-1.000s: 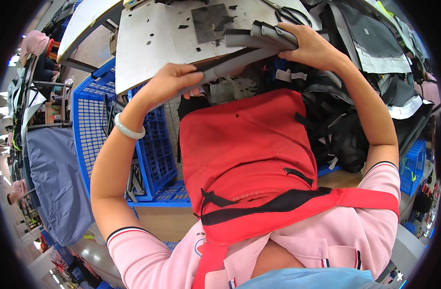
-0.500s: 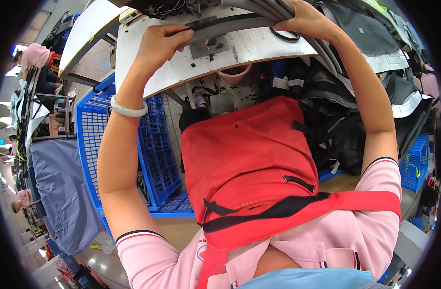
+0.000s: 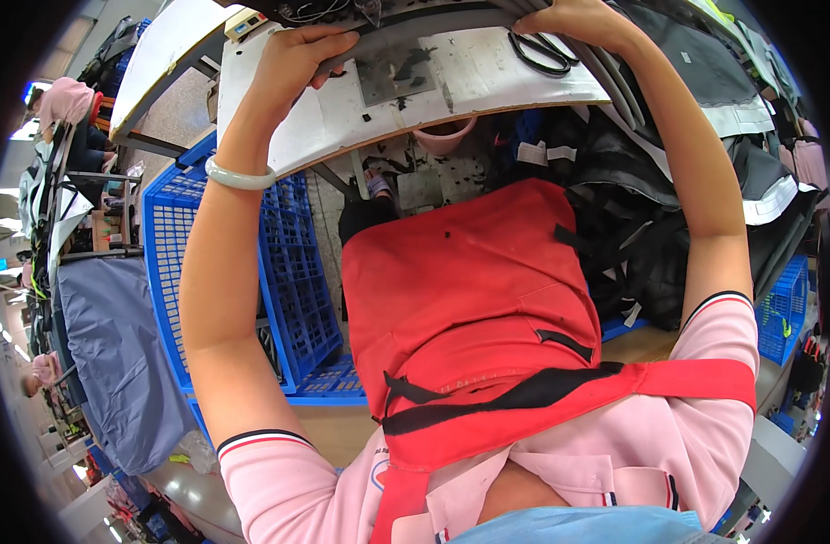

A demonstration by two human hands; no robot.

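A long grey fabric strip [image 3: 424,33] stretches in an arc between my hands above the white work table. Its left end is pinched between the thumb and fingers of my left hand [image 3: 297,65]. My right hand [image 3: 573,22], partly cut off by the upper edge, grips the strip's other part, and several grey strips [image 3: 605,86] hang in a bundle beneath it. Black handle loops, like those of scissors [image 3: 542,54], lie on the table beside my right hand. A metal plate [image 3: 392,83] is set in the tabletop below the strip.
The white table [image 3: 342,127] carries dark scraps and a small switch box [image 3: 245,24]. Blue plastic crates [image 3: 174,263] stand at my left. Black and grey fabric pieces [image 3: 641,208] pile up at right. A pink bucket [image 3: 445,136] sits under the table; a person [image 3: 66,109] works far left.
Both hands have moved slightly farther away over the table, carrying the grey strip with them. More of the metal plate and of the black handle loops now shows.
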